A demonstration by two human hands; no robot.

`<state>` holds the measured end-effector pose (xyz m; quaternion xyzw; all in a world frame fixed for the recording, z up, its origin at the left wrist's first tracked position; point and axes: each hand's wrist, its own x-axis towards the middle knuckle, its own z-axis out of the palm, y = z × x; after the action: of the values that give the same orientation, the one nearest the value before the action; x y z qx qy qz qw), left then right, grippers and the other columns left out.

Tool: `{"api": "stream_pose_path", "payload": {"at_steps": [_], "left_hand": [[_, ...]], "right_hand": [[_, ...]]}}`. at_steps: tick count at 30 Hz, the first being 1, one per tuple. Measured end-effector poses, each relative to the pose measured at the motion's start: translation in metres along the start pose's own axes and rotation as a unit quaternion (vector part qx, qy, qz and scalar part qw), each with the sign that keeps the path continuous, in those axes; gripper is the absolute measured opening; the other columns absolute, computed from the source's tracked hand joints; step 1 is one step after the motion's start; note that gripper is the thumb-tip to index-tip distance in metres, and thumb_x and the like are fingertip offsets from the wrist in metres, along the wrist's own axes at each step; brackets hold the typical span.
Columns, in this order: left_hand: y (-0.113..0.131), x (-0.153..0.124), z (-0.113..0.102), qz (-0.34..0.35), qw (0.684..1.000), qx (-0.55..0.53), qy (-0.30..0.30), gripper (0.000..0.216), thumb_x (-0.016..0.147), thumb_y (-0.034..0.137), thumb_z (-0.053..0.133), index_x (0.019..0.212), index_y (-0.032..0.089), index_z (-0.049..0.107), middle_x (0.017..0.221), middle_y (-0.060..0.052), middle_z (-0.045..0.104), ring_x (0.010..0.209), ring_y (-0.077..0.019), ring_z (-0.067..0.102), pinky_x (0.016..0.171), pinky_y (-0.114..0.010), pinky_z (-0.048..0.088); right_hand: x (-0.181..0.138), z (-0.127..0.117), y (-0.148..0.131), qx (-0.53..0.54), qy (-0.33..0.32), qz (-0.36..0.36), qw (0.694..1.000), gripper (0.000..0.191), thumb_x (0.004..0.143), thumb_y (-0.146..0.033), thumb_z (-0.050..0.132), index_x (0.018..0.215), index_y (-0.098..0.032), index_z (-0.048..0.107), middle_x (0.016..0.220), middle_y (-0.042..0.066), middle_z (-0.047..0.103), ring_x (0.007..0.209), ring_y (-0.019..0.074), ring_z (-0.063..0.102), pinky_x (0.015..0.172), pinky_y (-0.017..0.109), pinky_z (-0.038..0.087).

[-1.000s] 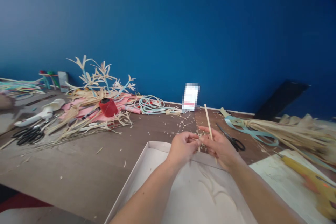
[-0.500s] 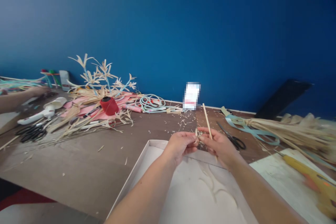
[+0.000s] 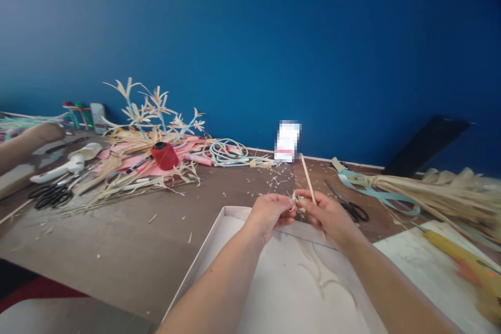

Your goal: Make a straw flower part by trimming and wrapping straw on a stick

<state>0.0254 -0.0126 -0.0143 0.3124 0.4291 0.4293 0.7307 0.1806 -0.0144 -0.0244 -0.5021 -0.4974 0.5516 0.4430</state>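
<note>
Above the far edge of a white shallow box (image 3: 217, 237), my two hands meet at the fingertips. My left hand (image 3: 274, 211) pinches a small pale strip (image 3: 294, 196), which looks like dried leaf or husk. The fingers of my right hand (image 3: 323, 211) close on the same strip from the other side. A thin light wooden stick (image 3: 308, 177) also rises out of my right hand, tilted up and slightly left. Thin curled pale strips (image 3: 323, 276) lie inside the box below my wrists.
Black scissors (image 3: 354, 211) and pale blue ribbon (image 3: 385, 195) lie right of my hands, near a yellow glue gun (image 3: 456, 253). Leftward are a red thread spool (image 3: 164, 156), husk flowers (image 3: 135, 112) and more scissors (image 3: 52, 194). Another person's arm (image 3: 29, 143) reaches in at far left.
My fingers have shifted slightly around the small strip, and its shape looks a little different. The other person's hand has drawn back left. The whole view has moved slightly.
</note>
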Motion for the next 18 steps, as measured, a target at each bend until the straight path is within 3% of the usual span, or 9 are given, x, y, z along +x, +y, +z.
{"api": "stream_pose_path", "payload": {"at_steps": [5, 9, 13, 18], "left_hand": [[0.001, -0.002, 0.000, 0.053, 0.998, 0.028, 0.016, 0.017, 0.063, 0.017, 0.069, 0.078, 0.011, 0.062, 0.072, -0.004, 0.061, 0.060, -0.0066, 0.055, 0.061, -0.020, 0.045], [0.002, 0.000, -0.001, 0.073, 0.997, 0.012, 0.016, 0.018, 0.064, 0.014, 0.067, 0.081, 0.010, 0.063, 0.072, -0.003, 0.061, 0.061, -0.0065, 0.054, 0.064, -0.021, 0.045], [0.002, 0.004, -0.001, 0.108, 0.994, 0.011, 0.034, 0.027, 0.064, 0.008, 0.064, 0.091, 0.009, 0.060, 0.071, -0.004, 0.062, 0.056, -0.0061, 0.053, 0.058, -0.020, 0.042], [0.001, 0.005, 0.000, 0.135, 0.989, 0.052, 0.028, 0.033, 0.065, 0.005, 0.061, 0.096, 0.010, 0.056, 0.066, -0.001, 0.060, 0.053, -0.0064, 0.051, 0.054, -0.019, 0.041]], "right_hand": [[-0.006, 0.001, -0.009, 0.031, 0.003, -0.008, 0.999, 0.040, 0.078, -0.048, 0.053, 0.108, -0.022, 0.063, 0.083, 0.003, 0.053, 0.053, 0.0069, 0.037, 0.039, 0.020, 0.020], [-0.008, -0.002, -0.014, 0.032, -0.011, -0.003, 0.999, 0.041, 0.079, -0.043, 0.055, 0.113, -0.020, 0.060, 0.070, 0.000, 0.048, 0.050, 0.0061, 0.037, 0.040, 0.019, 0.023], [-0.011, -0.003, -0.016, 0.015, -0.068, 0.015, 0.997, 0.049, 0.080, -0.040, 0.056, 0.125, -0.022, 0.049, 0.063, -0.001, 0.053, 0.044, 0.0059, 0.042, 0.041, 0.020, 0.026], [-0.009, -0.001, -0.011, -0.026, -0.128, 0.024, 0.991, 0.056, 0.079, -0.040, 0.056, 0.128, -0.019, 0.042, 0.065, 0.002, 0.060, 0.042, 0.0091, 0.050, 0.038, 0.020, 0.021]]}}
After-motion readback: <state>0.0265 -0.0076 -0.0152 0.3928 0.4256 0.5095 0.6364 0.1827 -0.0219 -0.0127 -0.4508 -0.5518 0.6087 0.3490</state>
